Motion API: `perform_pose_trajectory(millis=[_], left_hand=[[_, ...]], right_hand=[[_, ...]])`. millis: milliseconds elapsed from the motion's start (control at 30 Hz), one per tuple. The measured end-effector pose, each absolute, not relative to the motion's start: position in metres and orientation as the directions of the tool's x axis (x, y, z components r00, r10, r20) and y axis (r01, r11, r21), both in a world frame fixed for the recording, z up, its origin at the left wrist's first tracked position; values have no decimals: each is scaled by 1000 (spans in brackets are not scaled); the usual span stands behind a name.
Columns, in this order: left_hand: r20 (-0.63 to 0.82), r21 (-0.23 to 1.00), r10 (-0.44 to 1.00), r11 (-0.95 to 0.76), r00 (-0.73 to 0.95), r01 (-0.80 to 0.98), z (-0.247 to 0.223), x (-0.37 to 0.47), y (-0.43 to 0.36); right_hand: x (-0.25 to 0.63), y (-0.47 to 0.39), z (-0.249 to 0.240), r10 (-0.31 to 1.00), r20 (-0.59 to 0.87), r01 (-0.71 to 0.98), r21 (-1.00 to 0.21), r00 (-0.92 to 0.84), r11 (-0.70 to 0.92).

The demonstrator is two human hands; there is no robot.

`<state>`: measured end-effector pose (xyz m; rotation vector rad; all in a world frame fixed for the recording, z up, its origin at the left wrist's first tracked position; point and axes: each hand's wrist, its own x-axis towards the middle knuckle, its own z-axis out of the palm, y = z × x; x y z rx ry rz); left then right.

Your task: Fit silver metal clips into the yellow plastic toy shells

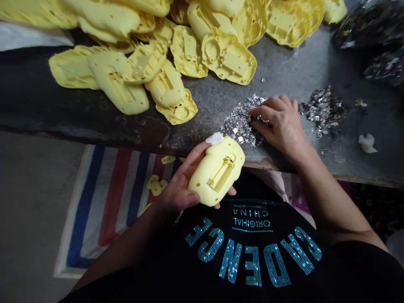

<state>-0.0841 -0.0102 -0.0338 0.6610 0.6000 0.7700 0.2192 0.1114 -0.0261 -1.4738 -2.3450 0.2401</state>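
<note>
My left hand point(179, 191) is wrapped round a yellow plastic shell point(203, 179), held just off the table's front edge. The shell's smooth outer side faces up, showing a long battery slot with metal contacts at its ends. One left fingertip has a white wrapping point(215, 138). At the table, my right hand point(280, 122) reaches into a pile of small shiny metal pieces point(240, 124). Its thumb and index finger are drawn close together among them; whatever is between the tips is too small to make out.
Many yellow shells point(230, 59) lie heaped along the back of the dark metal table point(126, 130). A second pile of metal pieces point(325, 107) lies right, near a crumpled white scrap point(368, 143). Plastic bags point(369, 25) fill the far right corner. A striped sheet point(113, 198) with yellow pieces lies below.
</note>
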Motion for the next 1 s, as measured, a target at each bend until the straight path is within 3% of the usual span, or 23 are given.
perform_pose_trajectory(millis=[233, 600, 700, 800, 1000], left_hand=[[-245, 729, 715, 581, 654, -362, -19, -92, 1], [-179, 754, 720, 538, 670, -377, -17, -71, 3], [-144, 731, 721, 539, 678, -418, -17, -67, 5], [-219, 730, 670, 595, 709, -337, -9, -61, 10], [-183, 678, 666, 618, 723, -398, -9, -44, 16]], right_hand=[[196, 108, -24, 903, 140, 863, -267, -406, 430], [261, 79, -9, 931, 243, 797, -486, -272, 360], [281, 57, -8, 944, 217, 846, -426, -248, 321], [291, 34, -11, 953, 211, 889, -361, -216, 281], [299, -2, -18, 936, 352, 878, -455, 24, 149]])
